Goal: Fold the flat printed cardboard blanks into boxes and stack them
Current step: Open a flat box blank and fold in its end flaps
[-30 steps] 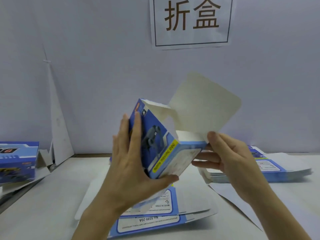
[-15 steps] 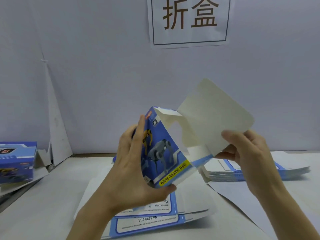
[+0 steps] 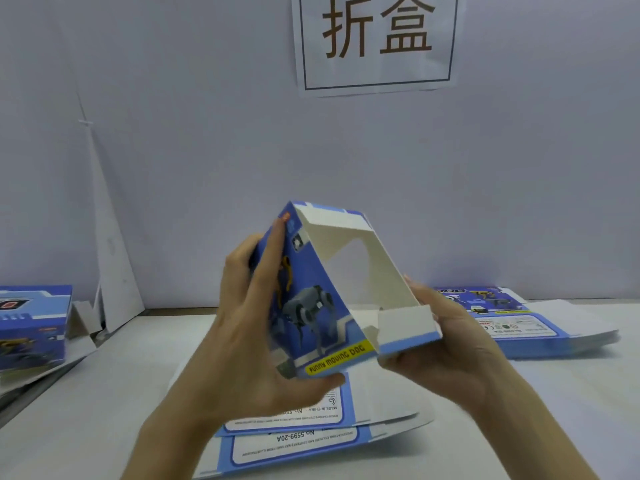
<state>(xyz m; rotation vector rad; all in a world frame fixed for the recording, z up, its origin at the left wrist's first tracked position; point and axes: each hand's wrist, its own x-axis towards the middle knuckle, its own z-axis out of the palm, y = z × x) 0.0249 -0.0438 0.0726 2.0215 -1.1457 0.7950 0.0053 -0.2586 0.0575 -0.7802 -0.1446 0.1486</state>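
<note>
I hold a half-formed blue box [image 3: 311, 303] printed with a robot dog and a yellow "FUNNY MOVING DOG" strip, tilted in mid-air above the table. Its white inside and a window cut-out face me. My left hand [image 3: 256, 341] grips the printed side, fingers along it and thumb under the bottom edge. My right hand [image 3: 446, 344] holds the box's right end from behind, fingers curled under the small end panel. Flat printed blanks [image 3: 298, 441] lie on the table below my hands.
A stack of flat blanks [image 3: 526, 323] lies at the right. Folded blue boxes [image 3: 31, 327] stand at the left edge. A white wall with a paper sign [image 3: 377, 39] rises behind the white table [image 3: 104, 393]. Loose white card [image 3: 114, 258] leans at the back left.
The large white flap that stood up at the top right has been folded down out of sight. The box has turned, showing its open white inside, and my right hand moved to its right end.
</note>
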